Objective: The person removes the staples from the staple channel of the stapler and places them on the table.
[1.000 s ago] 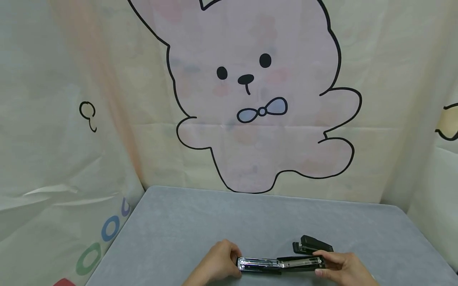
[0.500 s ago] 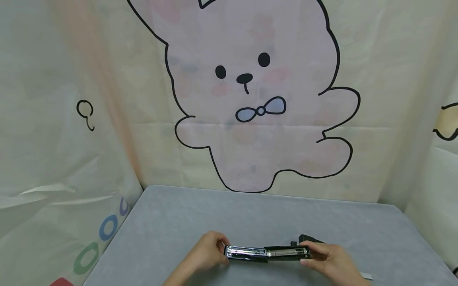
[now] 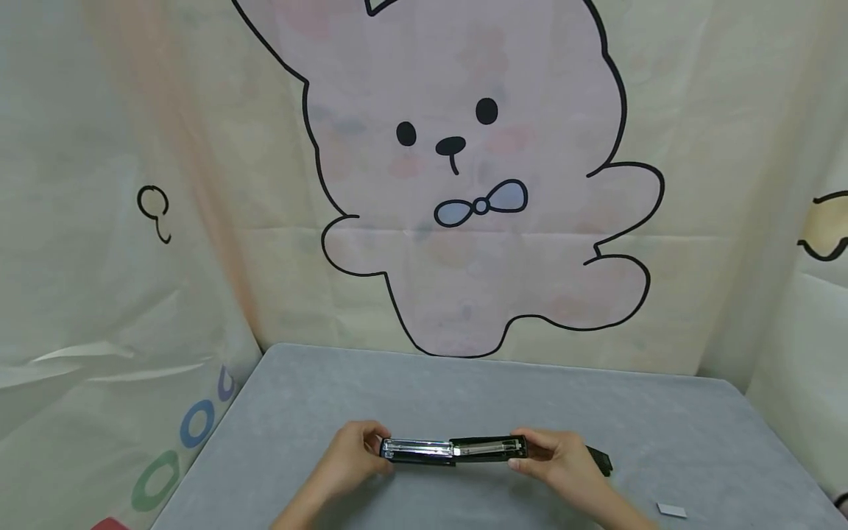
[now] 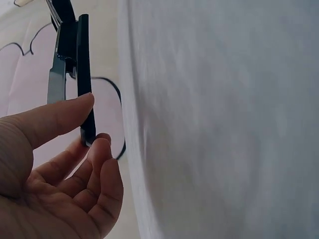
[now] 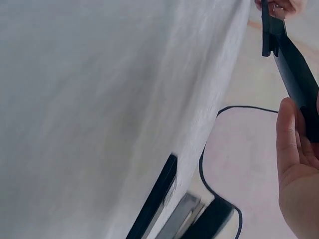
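Observation:
Both hands hold a black stapler (image 3: 457, 450), swung wide open into a nearly straight line with its silvery inside facing up. My left hand (image 3: 351, 456) pinches its left end; in the left wrist view the thumb and fingers of that left hand (image 4: 65, 164) grip the dark base edge. At the other end, my right hand (image 3: 556, 467) pinches the stapler between thumb and fingers. A second black stapler (image 3: 600, 461) lies behind the right hand, mostly hidden by it. The right wrist view shows this second stapler (image 5: 157, 199) on the table, its jaws apart.
A small pale strip (image 3: 672, 510) lies on the grey cloth-covered table (image 3: 411, 383), right of the right forearm. Printed fabric (image 3: 477, 294) hangs behind the table and along both sides. A red shape (image 3: 114, 524) shows at the lower left.
Both hands have moved left and slightly away with the opened stapler between them. The second stapler is now largely covered by the right hand, and the pale strip has come into sight.

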{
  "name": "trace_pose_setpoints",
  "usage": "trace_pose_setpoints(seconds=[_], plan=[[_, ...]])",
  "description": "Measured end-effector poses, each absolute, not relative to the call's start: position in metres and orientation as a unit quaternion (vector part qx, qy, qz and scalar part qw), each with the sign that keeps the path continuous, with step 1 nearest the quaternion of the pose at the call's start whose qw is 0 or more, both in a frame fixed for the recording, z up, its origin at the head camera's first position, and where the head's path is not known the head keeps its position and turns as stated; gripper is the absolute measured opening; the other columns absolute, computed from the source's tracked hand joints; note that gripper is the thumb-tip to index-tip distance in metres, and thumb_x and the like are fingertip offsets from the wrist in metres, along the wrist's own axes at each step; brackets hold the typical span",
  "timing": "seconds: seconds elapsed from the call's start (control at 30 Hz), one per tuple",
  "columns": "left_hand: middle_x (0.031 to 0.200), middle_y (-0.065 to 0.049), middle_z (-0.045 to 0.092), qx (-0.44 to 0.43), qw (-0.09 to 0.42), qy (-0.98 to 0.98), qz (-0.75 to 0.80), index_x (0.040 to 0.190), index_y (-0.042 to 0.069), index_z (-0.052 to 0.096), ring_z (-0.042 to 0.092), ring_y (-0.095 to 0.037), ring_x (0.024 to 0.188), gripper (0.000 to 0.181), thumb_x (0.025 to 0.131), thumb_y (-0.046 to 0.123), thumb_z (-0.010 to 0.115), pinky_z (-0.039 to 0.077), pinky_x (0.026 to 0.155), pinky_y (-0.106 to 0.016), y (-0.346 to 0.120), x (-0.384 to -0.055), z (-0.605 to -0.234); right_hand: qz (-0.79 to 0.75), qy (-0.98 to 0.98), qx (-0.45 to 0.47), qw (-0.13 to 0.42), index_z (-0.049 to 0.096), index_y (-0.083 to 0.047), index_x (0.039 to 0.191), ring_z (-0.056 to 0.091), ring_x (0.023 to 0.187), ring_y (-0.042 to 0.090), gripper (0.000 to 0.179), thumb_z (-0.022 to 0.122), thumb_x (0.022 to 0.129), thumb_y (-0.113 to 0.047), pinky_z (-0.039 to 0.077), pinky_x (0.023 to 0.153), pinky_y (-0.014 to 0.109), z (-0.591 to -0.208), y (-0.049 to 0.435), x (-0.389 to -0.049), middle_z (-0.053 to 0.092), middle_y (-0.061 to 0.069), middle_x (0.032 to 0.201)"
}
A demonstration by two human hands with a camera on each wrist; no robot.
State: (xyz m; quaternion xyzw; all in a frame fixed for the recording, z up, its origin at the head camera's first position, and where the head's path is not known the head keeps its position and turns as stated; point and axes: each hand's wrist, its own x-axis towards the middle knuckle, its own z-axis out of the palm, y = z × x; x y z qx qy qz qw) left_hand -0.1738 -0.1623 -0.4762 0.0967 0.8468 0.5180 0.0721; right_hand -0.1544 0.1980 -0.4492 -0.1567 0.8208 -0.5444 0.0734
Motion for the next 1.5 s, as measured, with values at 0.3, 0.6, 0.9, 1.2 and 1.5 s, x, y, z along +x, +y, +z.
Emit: trace_pose_setpoints(seconds=[0.3,0.6,0.9,1.2,1.5], plan=[[0.077,-0.002,0.062,0.056,0.042,0.855,0.515,0.112,-0.006,0.072,0.059,-0.017,0.066,0.049,0.065,-0.005,0.088,0.047,0.055,-0.029,-0.193,-0.177,-0.475,-0.553,0.817,-0.152,0.066,0.077,-0.004,0.12,0.074,0.089,0.012,0.034,0.084,0.088,-0.011,0.057,0.071,0.027,-0.454,0.162,-0.167,0.078,0.009,0.107],[0.079,-0.001,0.061,0.004,0.008,0.876,0.483,0.113,-0.004,0.075,0.058,-0.016,0.068,0.051,0.064,-0.005,0.089,0.047,0.059,-0.029,-0.214,-0.184,-0.476,-0.573,0.803,-0.155,0.06,0.076,0.001,0.119,0.076,0.089,0.015,0.034,0.084,0.086,-0.004,0.059,0.072,0.027,-0.464,0.128,-0.18,0.078,0.011,0.104],[0.076,0.001,0.062,-0.005,-0.002,0.891,0.455,0.111,-0.005,0.076,0.056,-0.014,0.066,0.051,0.062,-0.006,0.087,0.046,0.062,-0.028,-0.233,-0.193,-0.484,-0.553,0.815,-0.169,0.038,0.079,-0.001,0.113,0.073,0.084,0.013,0.03,0.086,0.083,-0.002,0.056,0.068,0.024,-0.474,0.101,-0.189,0.079,0.008,0.098],[0.074,-0.002,0.065,-0.019,-0.003,0.894,0.448,0.107,-0.008,0.075,0.057,-0.016,0.069,0.049,0.059,-0.012,0.086,0.046,0.064,-0.029,-0.24,-0.2,-0.483,-0.558,0.811,-0.172,0.035,0.079,0.003,0.108,0.07,0.078,0.011,0.028,0.086,0.081,0.003,0.054,0.065,0.021,-0.484,0.086,-0.195,0.078,0.011,0.093],[0.075,-0.002,0.067,-0.022,0.006,0.902,0.431,0.105,-0.007,0.077,0.058,-0.016,0.072,0.048,0.059,-0.011,0.088,0.047,0.067,-0.031,-0.246,-0.205,-0.485,-0.571,0.802,-0.167,0.053,0.078,0.004,0.109,0.072,0.083,0.015,0.031,0.087,0.079,0.003,0.056,0.067,0.024,-0.487,0.081,-0.198,0.078,0.013,0.097]])
